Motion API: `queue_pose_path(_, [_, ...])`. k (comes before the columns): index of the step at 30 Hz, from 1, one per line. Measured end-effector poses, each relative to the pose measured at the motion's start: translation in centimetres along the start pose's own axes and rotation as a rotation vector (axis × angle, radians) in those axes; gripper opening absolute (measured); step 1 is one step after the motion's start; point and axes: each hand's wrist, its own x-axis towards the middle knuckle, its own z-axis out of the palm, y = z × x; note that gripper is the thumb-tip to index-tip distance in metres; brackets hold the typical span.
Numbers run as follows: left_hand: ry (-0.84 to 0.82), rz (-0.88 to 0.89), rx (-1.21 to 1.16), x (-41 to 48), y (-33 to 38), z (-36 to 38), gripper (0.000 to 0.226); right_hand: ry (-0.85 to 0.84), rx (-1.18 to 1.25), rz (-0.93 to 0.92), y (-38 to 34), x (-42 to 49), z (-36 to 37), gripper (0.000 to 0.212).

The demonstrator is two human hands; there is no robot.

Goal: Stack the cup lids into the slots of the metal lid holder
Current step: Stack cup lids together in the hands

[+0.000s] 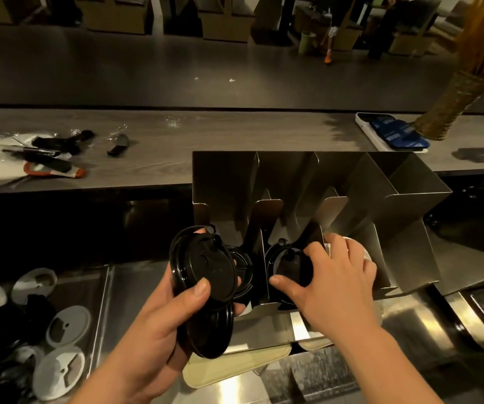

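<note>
**Loading black lids into the holder, second slot in progress**

Well left of the holder (pixel 410 182), a bunch of loose lids (pixel 67 325) lie flat on the table (pixel 135 301), some pale and some dark. Just in front of the holder's leftmost slot, the left hand (pixel 153 322) grips a stack (pixel 203 290) of black lids, with the thumb clamped across the top face and the fingers curled underneath. That first slot already has black lids (pixel 243 266) in it.

One slot to the right, the right hand (pixel 334 275) has its fingers fanned out. The thumb is on the lower rim and the fingertips on the upper rim of a black lid (pixel 289 265), pinching it in place. A pale lid (pixel 364 252) peeks out behind that hand in the third slot. The far-right slot looks empty from here.

My take on the step: seat that lid square between the dividers and push it back until it nests. If the rim rides up on a divider, the next ones will jam. I'd feed from the stack a few at a time.

On orientation, the slot lid stands on edge and leans back, with its face toward the person and the sip tab up. The stack is slipped into a fan, so its long run goes from the person toward the holder, faces tilted up and the tab end nearest the holder.
</note>
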Motion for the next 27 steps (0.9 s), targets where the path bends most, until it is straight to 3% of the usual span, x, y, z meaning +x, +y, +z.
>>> queue_pose_path(6, [-0.062,-0.006,-0.028,-0.1,0.2,0.6,0.115,-0.021,-0.005,0.026,0.1,-0.3,-0.4,0.085])
queue_pose_path(8, [-0.095,-0.005,-0.044,-0.3,0.3,0.7,0.106,0.118,0.14,-0.025,-0.1,-0.6,-0.8,0.067])
queue_pose_path(10, [-0.13,-0.005,-0.064,-0.5,0.4,0.6,0.09,0.228,0.443,-0.159,-0.4,-1.0,-1.7,0.045])
queue_pose_path(12, [-0.134,-0.015,-0.093,-0.6,0.3,0.3,0.094,0.035,0.772,-0.295,-1.6,-1.6,-3.7,0.038])
queue_pose_path(14, [-0.139,-0.012,-0.118,-0.7,0.1,0.1,0.101,-0.253,0.948,-0.395,-3.1,-2.0,-5.4,0.055])
queue_pose_path(16, [-0.169,0.025,-0.089,-0.7,-0.1,0.1,0.101,-0.356,0.961,-0.487,-4.1,-2.2,-5.9,0.075])
queue_pose_path(23, [-0.179,0.113,0.173,-0.1,-0.3,-0.1,0.095,-0.207,1.0,-0.537,-4.0,-2.2,-4.3,0.069])
queue_pose_path(27, [-0.177,0.074,0.036,0.3,-1.0,0.7,0.091,-0.082,1.024,-0.543,-3.0,-2.1,-3.9,0.066])
